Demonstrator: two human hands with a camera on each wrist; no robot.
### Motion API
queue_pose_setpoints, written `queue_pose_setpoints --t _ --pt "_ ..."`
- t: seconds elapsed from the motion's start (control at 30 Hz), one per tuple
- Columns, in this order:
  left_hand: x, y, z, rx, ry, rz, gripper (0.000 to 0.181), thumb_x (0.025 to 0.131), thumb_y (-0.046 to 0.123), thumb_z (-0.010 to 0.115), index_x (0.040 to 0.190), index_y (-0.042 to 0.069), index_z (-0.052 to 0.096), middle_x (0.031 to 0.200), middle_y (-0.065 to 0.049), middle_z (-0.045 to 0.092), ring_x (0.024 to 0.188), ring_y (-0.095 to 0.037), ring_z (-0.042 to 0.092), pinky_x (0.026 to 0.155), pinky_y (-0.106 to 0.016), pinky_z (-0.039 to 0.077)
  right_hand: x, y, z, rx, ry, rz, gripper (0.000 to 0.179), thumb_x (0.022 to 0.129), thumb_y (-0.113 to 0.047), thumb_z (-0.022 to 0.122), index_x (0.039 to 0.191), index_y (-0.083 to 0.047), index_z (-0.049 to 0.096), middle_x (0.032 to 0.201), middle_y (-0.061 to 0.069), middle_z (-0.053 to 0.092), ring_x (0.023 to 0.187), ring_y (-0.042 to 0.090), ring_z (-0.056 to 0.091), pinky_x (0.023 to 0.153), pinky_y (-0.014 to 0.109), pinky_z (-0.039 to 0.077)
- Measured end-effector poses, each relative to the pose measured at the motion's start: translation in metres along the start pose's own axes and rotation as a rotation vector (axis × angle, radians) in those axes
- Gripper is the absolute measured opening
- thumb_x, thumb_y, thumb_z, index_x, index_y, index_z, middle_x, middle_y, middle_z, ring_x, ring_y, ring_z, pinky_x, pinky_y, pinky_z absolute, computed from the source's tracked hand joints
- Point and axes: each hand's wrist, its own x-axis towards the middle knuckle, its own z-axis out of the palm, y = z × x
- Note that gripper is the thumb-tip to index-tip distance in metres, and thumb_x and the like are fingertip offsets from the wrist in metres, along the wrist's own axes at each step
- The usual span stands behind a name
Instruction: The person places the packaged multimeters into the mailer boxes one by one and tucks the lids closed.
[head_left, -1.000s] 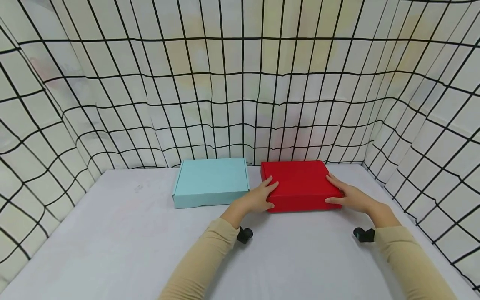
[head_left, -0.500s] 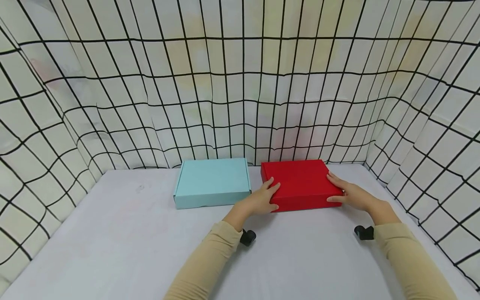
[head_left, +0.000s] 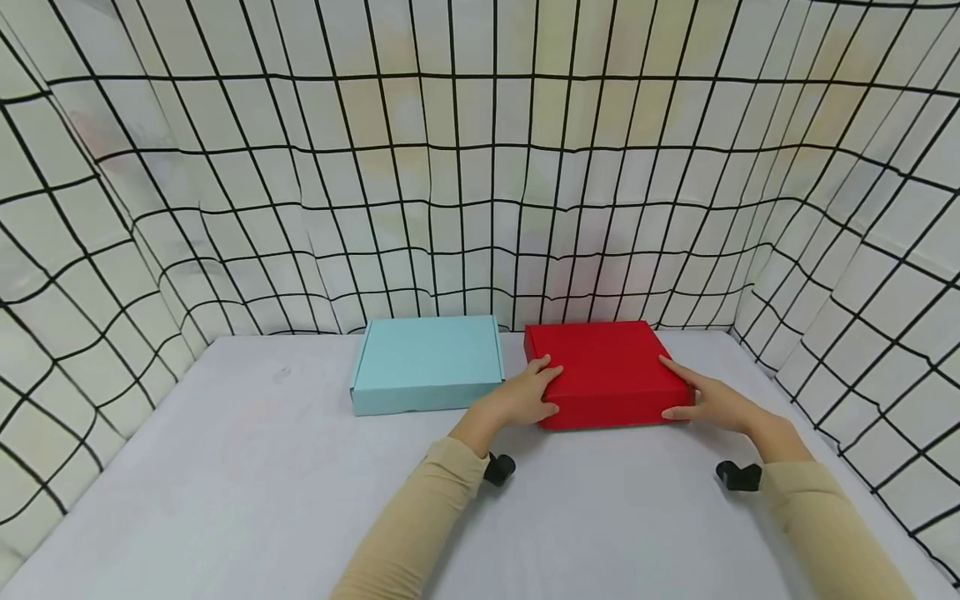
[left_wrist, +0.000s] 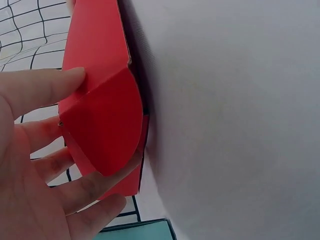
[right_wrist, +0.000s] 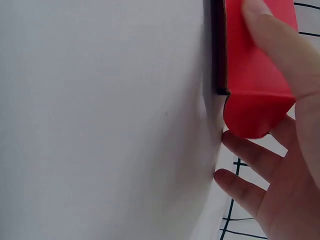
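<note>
A red cardboard box lies on the white-covered table, between my two hands. My left hand holds its left end, fingertips at the top edge and thumb on the front face. In the left wrist view, a rounded red flap stands out from that end, with fingers around and behind it. At the right end, my right hand grips with its thumb on the front and other fingers by the side. Another rounded flap shows there in the right wrist view. The box's far side is hidden.
A light blue flat box sits close to the left of the red one. White cloth walls with a black grid rise behind and at both sides of the table. Small black devices sit at both wrists.
The red box's front right corner has shifted slightly toward me and to the right, with my right hand following. Both hands keep their places on the box ends. The view has shifted slightly.
</note>
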Motion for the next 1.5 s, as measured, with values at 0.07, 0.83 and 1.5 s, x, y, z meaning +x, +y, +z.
queue_pose_setpoints --t 0.07,0.83,1.5 --pt "0.002 0.0 0.0 0.007 0.0 -0.001 0.075 0.097 0.023 0.071 0.161 0.014 0.035 0.168 -0.008 0.021 0.144 -0.03 0.038 0.101 -0.042 0.052 -0.004 0.002 -0.002 -0.012 -0.006 0.007 0.107 0.086 -0.039 0.083 0.165 -0.011 0.017 0.158 0.036 0.025 0.137 0.059 0.029 0.102 0.072 0.038" --pt "0.0 -0.004 0.001 -0.036 0.011 0.014 0.08 0.095 0.027 0.074 0.162 0.015 0.033 0.169 -0.007 0.018 0.147 -0.031 0.034 0.104 -0.046 0.049 -0.026 0.01 -0.004 -0.003 0.134 -0.03 0.091 0.082 -0.024 0.088 0.149 0.007 0.035 0.131 0.034 0.054 0.119 0.054 0.055 0.091 0.06 0.053" --pt "0.0 -0.002 0.0 -0.027 0.007 0.03 0.079 0.095 0.031 0.072 0.162 0.014 0.033 0.169 -0.008 0.019 0.146 -0.031 0.035 0.107 -0.046 0.047 -0.028 0.005 0.002 -0.038 0.111 0.009 0.073 0.087 -0.028 0.083 0.138 0.012 0.049 0.132 0.035 0.058 0.125 0.054 0.05 0.099 0.066 0.044"
